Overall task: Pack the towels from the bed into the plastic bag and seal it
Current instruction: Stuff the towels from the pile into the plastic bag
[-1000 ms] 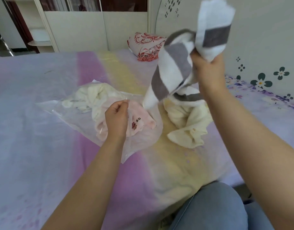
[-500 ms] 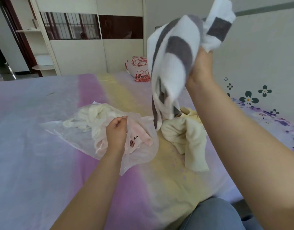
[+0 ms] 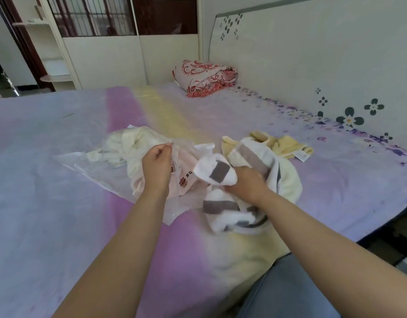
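Note:
A clear plastic bag (image 3: 99, 173) lies on the bed with a cream towel (image 3: 129, 143) and a pink towel (image 3: 186, 180) inside it. My left hand (image 3: 157, 164) pinches the bag's upper edge at its mouth. My right hand (image 3: 246, 180) grips a white towel with grey stripes (image 3: 223, 207), bunched right at the bag's mouth; the rest of it trails onto the bed. A pale yellow towel (image 3: 287, 148) lies loose on the bed just behind my right hand.
The bed (image 3: 48, 226) has a lilac, pink and yellow sheet. A folded red-patterned quilt (image 3: 204, 76) sits at the far end by the flowered headboard (image 3: 312, 53). A wardrobe stands beyond. The bed's edge drops off at the right. My jeans-clad knee (image 3: 289, 290) is at the bottom.
My right hand has come down from high in the air, bringing the striped towel to the bag's mouth. The left hand keeps hold of the bag's edge.

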Demonstrator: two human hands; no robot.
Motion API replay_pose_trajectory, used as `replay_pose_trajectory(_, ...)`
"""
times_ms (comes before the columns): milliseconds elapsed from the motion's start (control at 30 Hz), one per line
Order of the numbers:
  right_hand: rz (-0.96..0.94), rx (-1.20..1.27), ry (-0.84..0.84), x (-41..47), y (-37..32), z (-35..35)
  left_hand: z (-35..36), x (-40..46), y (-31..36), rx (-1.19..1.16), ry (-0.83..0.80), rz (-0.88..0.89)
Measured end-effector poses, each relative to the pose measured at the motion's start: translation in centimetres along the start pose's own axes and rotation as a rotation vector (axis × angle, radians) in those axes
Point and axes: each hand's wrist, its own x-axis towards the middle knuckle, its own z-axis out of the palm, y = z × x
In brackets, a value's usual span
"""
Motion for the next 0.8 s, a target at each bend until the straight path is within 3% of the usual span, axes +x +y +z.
replay_pose_trajectory(67,0.079,-0.294,-0.137,-0.8,0.5,1.3,0.1,-0.2,-0.2,0.0,-0.001,0.001)
replay_pose_trajectory(167,0.108,-0.267,-0.406,-1.6,1.4,1.7,0.2,-0.3,-0.4,-0.005,-0.009,0.001)
replay_pose_trajectory(267,0.003,-0.113,-0.448,-1.6,1.1,1.2,0.3,-0.2,-0.6,-0.007,-0.015,-0.001)
replay_pose_trajectory(367,-0.128,-0.11,-0.451,-1.6,-0.1,0.7,0.2,0.0,-0.7,-0.009,-0.024,-0.018)
replay_pose_trajectory(467,-0.219,0.402,-0.385,-1.7,-2.1,-0.7,-0.2,0.3,-1.0,-0.003,-0.029,-0.024)
replay_pose_trajectory(533,-0.166,0.863,-0.295,-1.4,-3.5,-1.0,-0.5,0.5,-1.0,0.014,-0.039,-0.026)
replay_pose_trajectory(567,-0.126,0.976,-0.245,-1.0,-3.9,-0.4,-0.7,0.6,-1.0,0.023,-0.046,-0.034)
replay_pose_trajectory(600,-0.084,0.942,-0.161,-0.6,-4.3,0.5,-0.8,0.6,-0.8,0.021,-0.051,-0.043)
replay_pose_trajectory(633,-0.062,0.713,-0.072,-0.4,-4.5,1.6,-0.9,0.6,-0.7,0.007,-0.052,-0.042)
replay_pose_trajectory(733,-0.188,-0.392,0.01,-0.1,-3.2,6.4,-1.0,0.5,-0.4,-0.016,-0.042,0.014)
replay_pose_trajectory(800,-0.132,-0.604,-0.013,0.2,-2.8,8.1,-1.2,0.5,-0.1,0.011,-0.059,0.05)
